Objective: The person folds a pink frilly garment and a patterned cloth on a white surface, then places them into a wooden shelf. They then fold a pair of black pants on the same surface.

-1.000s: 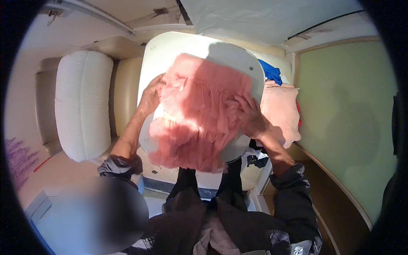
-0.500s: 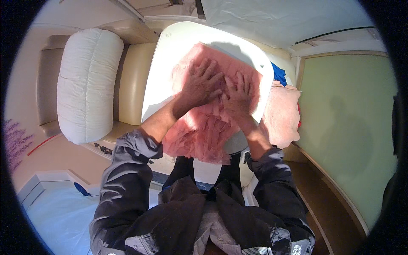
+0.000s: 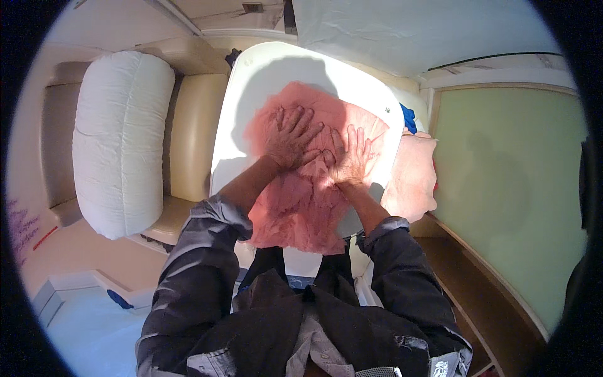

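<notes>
Head view: I see the left hand [image 3: 290,139] and right hand [image 3: 350,162] flat, fingers spread, on a ruffled pink tulle garment [image 3: 295,210] lying on the white desk [image 3: 342,78]. Plump white pillow [image 3: 122,144], left; blue cloth [image 3: 408,118], right.

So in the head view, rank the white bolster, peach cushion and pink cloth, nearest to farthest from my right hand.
1. Pink cloth: under your right hand.
2. Peach cushion: right of that hand.
3. White bolster: far left.

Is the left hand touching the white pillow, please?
No, the left hand lies spread on the pink fabric, well apart from the white pillow.
</notes>
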{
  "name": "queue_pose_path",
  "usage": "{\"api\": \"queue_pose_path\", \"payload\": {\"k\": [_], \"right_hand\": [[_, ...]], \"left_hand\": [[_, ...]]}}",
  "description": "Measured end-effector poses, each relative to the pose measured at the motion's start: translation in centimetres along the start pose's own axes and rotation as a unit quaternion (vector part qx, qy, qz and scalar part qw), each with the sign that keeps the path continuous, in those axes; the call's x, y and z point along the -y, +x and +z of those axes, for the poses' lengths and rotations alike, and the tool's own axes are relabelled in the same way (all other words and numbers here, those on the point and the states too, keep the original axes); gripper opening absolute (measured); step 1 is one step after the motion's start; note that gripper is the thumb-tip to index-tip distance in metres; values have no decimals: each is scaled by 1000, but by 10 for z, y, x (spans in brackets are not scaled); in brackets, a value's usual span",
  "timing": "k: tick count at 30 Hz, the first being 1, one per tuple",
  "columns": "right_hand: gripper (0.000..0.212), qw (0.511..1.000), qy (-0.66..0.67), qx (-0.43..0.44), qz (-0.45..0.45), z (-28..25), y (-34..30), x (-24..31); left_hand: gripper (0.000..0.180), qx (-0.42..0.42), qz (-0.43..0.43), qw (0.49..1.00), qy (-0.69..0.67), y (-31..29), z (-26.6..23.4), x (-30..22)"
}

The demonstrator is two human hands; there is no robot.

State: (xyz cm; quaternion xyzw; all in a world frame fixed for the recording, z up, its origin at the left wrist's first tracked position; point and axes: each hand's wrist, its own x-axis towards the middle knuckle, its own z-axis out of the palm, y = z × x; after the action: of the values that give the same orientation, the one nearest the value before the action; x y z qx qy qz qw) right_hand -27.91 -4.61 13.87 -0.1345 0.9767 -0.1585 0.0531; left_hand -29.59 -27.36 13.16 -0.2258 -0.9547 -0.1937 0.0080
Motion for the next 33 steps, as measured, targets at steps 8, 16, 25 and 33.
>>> {"api": "queue_pose_path", "payload": {"k": [8, 16, 25, 33], "right_hand": [[68, 998, -21, -44, -34, 8, 2, -7], [67, 994, -38, -62, -77, -21, 30, 4], [62, 975, -23, -96, -197, -4, 66, -18], [55, 983, -7, -73, -171, -7, 15, 2]], "left_hand": [[76, -9, -29, 1000, 5, 1, 5, -7], [71, -77, -26, 993, 85, 6, -8, 4], [71, -82, -16, 993, 80, 21, 2, 23], [67, -26, 76, 987, 142, 1, -6, 3]]}}
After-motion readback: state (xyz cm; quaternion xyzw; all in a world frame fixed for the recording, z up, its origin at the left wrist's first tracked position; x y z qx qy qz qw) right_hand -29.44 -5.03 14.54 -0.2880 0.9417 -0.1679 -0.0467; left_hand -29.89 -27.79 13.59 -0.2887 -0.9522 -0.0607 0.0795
